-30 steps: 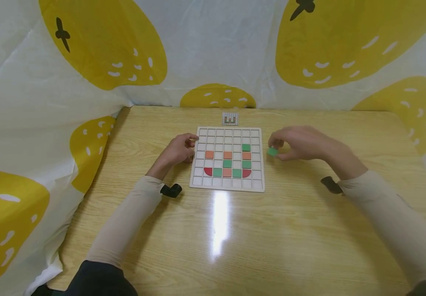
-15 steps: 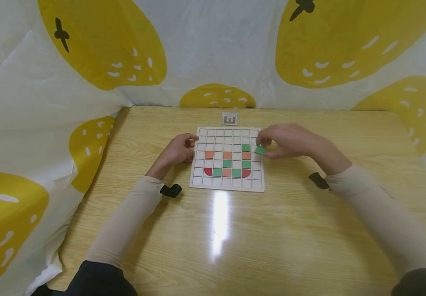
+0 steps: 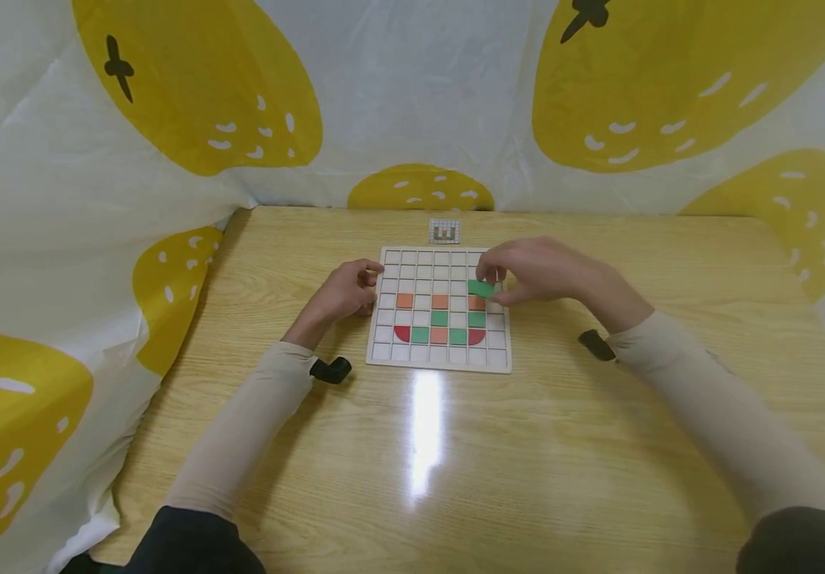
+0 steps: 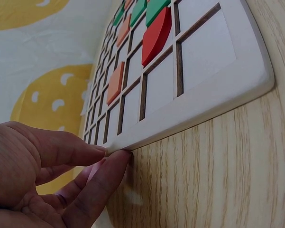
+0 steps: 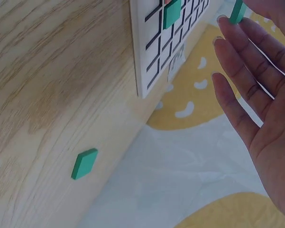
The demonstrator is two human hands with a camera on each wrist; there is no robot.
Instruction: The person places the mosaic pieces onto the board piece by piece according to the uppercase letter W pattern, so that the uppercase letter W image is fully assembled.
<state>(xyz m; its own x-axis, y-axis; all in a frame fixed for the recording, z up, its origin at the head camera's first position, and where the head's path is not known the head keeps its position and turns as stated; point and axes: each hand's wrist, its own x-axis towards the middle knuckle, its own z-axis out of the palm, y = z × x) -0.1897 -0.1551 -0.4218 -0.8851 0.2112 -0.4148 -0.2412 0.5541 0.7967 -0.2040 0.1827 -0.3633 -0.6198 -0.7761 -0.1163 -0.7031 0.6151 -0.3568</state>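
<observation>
A white square grid board [image 3: 426, 357] lies on the table, with green, orange and red tiles in some of its cells. At its left edge, my left hand [image 3: 343, 291] grips the rim; in the left wrist view the thumb and a finger [image 4: 102, 190] meet there. My right hand [image 3: 544, 271] pinches a green tile [image 5: 237, 13] over the board's right part. From the head, this tile overlaps the green one in the upper right of the pattern. A rounded red tile [image 3: 402, 334] and an orange tile [image 3: 405, 300] sit in the left columns.
A small patterned card [image 3: 444, 231] lies just beyond the board's far edge. In the right wrist view a loose green tile [image 5: 84, 164] rests on the wooden table [image 3: 355, 478]. A white cloth with yellow fruit shapes [image 3: 197, 88] hangs behind and at the left.
My right hand has moved left from beside the board to above its right columns, carrying the green tile. My left hand stays at the left rim.
</observation>
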